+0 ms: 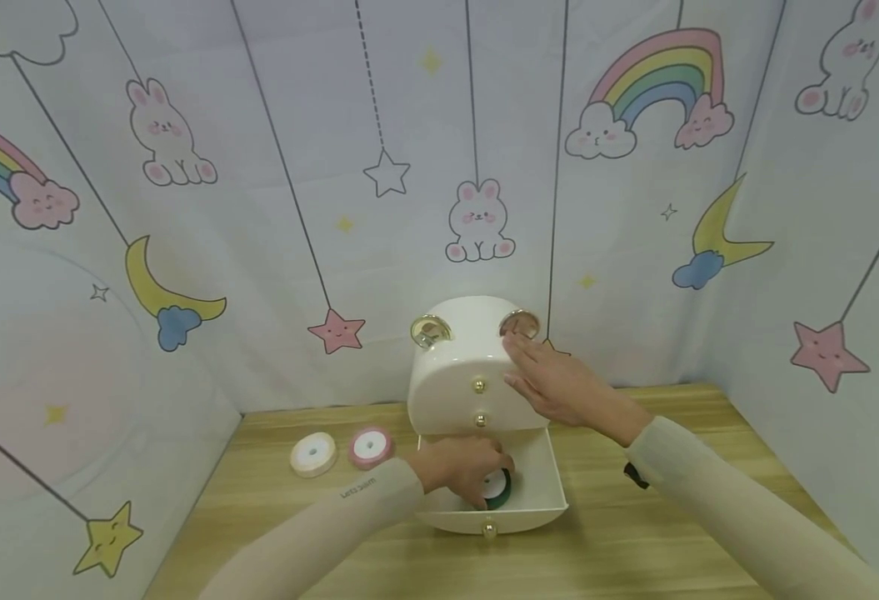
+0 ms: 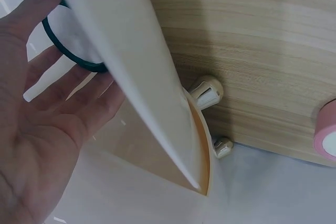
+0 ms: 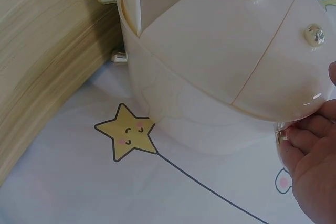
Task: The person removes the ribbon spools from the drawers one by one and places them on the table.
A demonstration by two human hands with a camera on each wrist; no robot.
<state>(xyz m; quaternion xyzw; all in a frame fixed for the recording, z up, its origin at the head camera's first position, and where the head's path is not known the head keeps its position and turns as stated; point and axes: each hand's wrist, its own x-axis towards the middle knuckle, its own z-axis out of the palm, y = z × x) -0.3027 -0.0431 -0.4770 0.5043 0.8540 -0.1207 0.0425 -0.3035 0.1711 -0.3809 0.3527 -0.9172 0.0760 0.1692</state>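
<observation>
A white storage box [image 1: 439,387] with round gold ears and gold knobs stands on the table, its bottom drawer [image 1: 550,475] pulled out. Inside that drawer my left hand [image 1: 463,467] grips a green-edged ribbon spool [image 1: 501,495], fingers and thumb curled about it. The left wrist view shows the spool [image 2: 73,35] between thumb and fingers, partly hidden by the drawer wall [image 2: 123,51]. My right hand [image 1: 562,385] rests with fingers extended on the box's upper right side, by the right ear [image 1: 520,323]; its fingers touch the rim in the right wrist view.
Left of the box lie a cream ribbon spool [image 1: 314,454] and a pink ribbon spool [image 1: 371,447] on the wooden table [image 1: 259,517]. A printed cloth [image 1: 282,250] with bunnies and stars hangs close behind the box and along both sides.
</observation>
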